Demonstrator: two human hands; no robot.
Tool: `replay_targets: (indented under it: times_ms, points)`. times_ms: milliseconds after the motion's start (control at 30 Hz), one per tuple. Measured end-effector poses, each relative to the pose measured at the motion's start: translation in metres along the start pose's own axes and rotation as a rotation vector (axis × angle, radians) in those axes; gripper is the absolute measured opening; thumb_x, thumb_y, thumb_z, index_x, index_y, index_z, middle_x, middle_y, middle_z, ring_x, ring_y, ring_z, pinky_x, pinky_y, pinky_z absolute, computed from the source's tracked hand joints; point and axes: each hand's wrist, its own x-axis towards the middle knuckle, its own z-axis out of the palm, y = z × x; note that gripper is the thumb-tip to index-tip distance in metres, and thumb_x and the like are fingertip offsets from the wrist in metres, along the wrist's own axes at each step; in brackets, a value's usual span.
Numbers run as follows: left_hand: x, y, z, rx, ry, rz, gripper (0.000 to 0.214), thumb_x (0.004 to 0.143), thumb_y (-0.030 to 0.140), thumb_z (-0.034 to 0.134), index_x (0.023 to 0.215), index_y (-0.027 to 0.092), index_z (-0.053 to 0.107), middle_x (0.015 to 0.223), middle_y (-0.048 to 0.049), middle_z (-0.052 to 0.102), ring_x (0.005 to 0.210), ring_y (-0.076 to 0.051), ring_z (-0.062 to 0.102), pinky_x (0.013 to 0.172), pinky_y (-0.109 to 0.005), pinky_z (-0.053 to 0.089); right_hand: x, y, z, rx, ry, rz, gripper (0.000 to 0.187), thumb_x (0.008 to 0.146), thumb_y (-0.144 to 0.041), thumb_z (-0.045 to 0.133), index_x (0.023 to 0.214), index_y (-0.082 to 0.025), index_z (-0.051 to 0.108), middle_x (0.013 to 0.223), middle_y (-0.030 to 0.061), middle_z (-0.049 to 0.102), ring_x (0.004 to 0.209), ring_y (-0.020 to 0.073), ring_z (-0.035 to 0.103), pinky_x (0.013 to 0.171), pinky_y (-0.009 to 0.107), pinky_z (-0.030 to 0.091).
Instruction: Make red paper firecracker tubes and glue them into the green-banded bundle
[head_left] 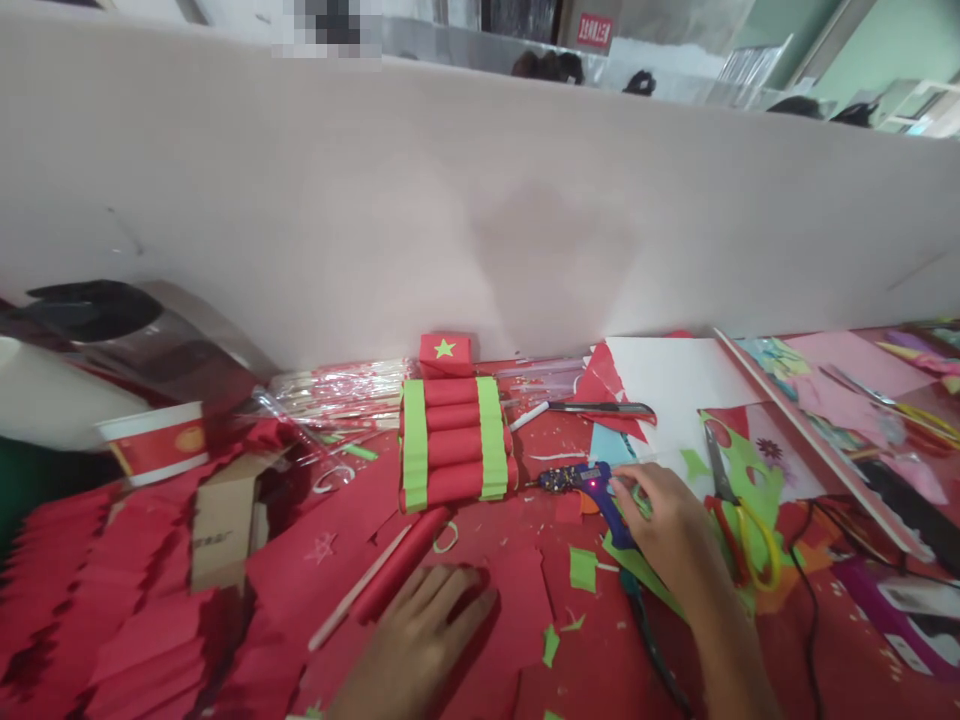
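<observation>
My left hand (424, 632) lies with its fingers stretched out over red paper (517, 610), beside a rolled red tube (401, 565) and a pale thin stick (360, 590). To the right, my right hand (667, 520) has its fingers closed at the rear of a blue hot glue gun (600, 490) with a lit red light. The gun's dark nozzle points left toward a row of several red paper tubes (454, 450) bound by two green strips. Above this row sits a small red box (431, 355) with a yellow-green star.
Folded red paper stacks (135, 580), a cardboard box (221, 525) and a paper cup (156, 445) stand left. A utility knife (600, 407) lies behind the gun. Scissors (750, 545), a white board (817, 440) and cables (799, 560) crowd the right. A pale partition (375, 200) rises behind.
</observation>
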Motion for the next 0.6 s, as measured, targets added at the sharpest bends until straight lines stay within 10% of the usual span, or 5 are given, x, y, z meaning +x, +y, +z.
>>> replay_targets:
  times_ms: [400,600]
  points:
    - [0.011,0.018,-0.004,-0.058,-0.075,-0.070,0.035,0.097,0.027,0.045,0.130,0.022,0.056,0.129,-0.0095,0.061,0.112,-0.024,0.059,0.097,-0.042,0.050,-0.010,-0.054,0.023,0.183,-0.584,-0.400,0.031,0.087,-0.030,0.067,0.117,-0.025,0.064,0.114,0.0069,0.064,0.105,0.0260,0.059,0.092,0.041,0.048]
    - [0.007,0.015,-0.004,-0.027,-0.040,-0.082,0.033,0.097,0.026,0.045,0.127,0.021,0.058,0.132,-0.0090,0.061,0.118,-0.025,0.058,0.102,-0.044,0.048,-0.018,-0.072,0.027,0.149,-0.616,-0.468,0.050,0.079,-0.032,0.077,0.126,-0.026,0.060,0.125,0.0096,0.058,0.117,0.0299,0.053,0.096,0.044,0.048]
